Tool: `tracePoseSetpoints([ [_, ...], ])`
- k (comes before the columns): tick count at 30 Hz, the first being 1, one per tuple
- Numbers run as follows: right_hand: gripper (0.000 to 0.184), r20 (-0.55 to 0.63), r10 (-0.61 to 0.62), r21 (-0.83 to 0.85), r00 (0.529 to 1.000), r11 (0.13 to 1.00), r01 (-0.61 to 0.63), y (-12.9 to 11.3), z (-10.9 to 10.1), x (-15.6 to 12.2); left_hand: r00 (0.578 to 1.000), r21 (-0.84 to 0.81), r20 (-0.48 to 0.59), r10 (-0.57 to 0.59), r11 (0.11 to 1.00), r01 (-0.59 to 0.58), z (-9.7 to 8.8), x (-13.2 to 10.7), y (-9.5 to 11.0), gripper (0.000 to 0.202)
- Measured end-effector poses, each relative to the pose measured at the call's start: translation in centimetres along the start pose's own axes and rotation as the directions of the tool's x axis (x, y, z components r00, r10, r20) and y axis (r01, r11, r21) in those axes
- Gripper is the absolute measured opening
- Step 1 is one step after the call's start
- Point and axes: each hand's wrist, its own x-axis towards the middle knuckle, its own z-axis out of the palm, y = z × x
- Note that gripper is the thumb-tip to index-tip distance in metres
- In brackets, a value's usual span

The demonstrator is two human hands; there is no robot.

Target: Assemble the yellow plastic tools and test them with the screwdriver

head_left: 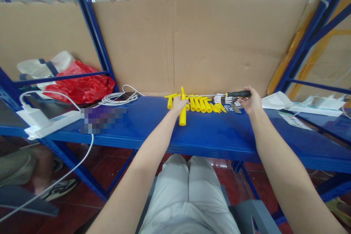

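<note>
Yellow tubular part (pixel 182 120) | in left hand (pixel 178 104), fingers wrapped round it, over desk (pixel 214 135), near side of yellow row (pixel 203 105) | likely light, stiff, slightly slick plastic; grip mid-tube | right hand (pixel 252 102): fingers grasp screwdriver (pixel 238 94) by black handle; probably heavier, rigid, best held there

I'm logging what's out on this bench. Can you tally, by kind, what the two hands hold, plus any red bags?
Yellow piece in left hand: 1
Screwdriver in right hand: 1
Red bag: 1
Total: 3
</note>
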Motion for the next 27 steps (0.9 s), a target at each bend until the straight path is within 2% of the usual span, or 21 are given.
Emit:
tracePoseSetpoints([
  [3, 0.013, -0.004, -0.036, -0.014, 0.999, 0.999, 0.036, 0.2, 0.0, 0.2, 1.0, -0.005, -0.005, -0.003, 1.0, 0.003, 0.0, 0.1, 0.0, 0.026],
  [11, 0.005, 0.024, 0.027, -0.005, 0.999, 1.0, -0.027, 0.4, -0.5, 1.0, 1.0, -0.002, -0.006, -0.001, 1.0, 0.001, 0.0, 0.1, 0.0, 0.031],
  [14, 0.005, -0.003, 0.043, -0.032, 0.999, 0.999, -0.043, 0.5, -0.6, 1.1, 1.0, 0.002, -0.015, -0.013, 1.0, 0.013, -0.1, 0.0, 0.0, 0.034],
  [21, 0.02, 0.0, 0.151, -0.186, 0.988, 0.971, -0.149, 0.8, -0.8, 1.3, 0.999, 0.021, -0.037, -0.025, 0.999, 0.026, -0.2, 0.0, 0.0, 0.03],
  [24, 0.015, 0.03, 0.143, -0.222, 0.989, 0.966, -0.133, 0.9, -0.7, 1.2, 0.998, 0.009, -0.047, -0.034, 0.999, 0.035, -0.2, 0.1, 0.0, 0.028],
  [27, 0.012, 0.044, 0.124, -0.185, 0.991, 0.976, -0.114, 0.8, -0.5, 0.8, 0.998, -0.001, -0.053, -0.033, 0.999, 0.033, -0.2, 0.1, 0.0, 0.027],
])
